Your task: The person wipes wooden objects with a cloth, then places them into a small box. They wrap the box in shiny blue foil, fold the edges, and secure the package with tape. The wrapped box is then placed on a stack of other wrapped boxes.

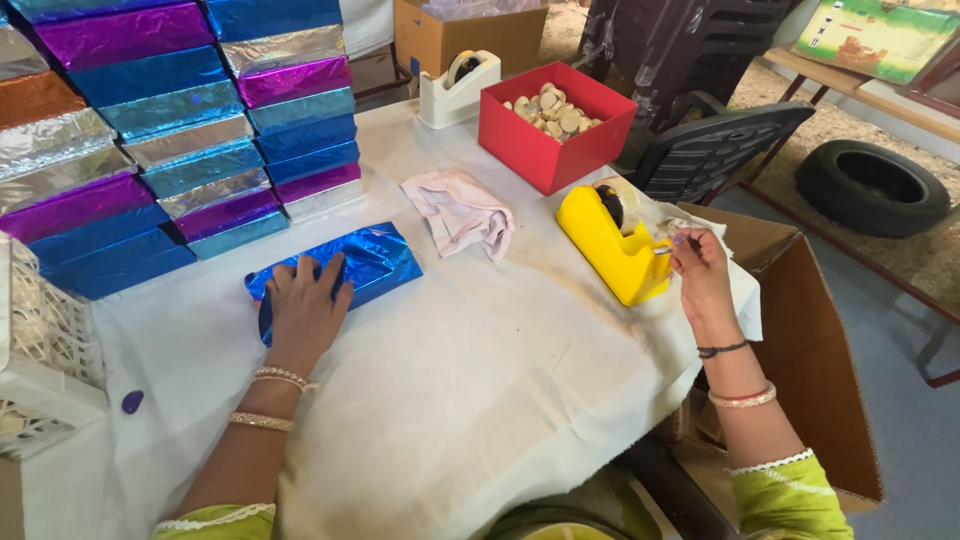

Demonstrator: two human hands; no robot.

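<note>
Left hand lies flat on blue foil-wrapped box, centre frame; right hand fingertips pinch tape at yellow dispenser.

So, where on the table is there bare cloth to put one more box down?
Bare cloth lies between the left hand on the blue box and the yellow dispenser at the right hand. The far side is crowded: stacked boxes, pink cloth, red box.

Likely a small gift-packing workshop: stacked foil-wrapped boxes, tape dispensers, cardboard cartons, cloth-covered table.
</note>
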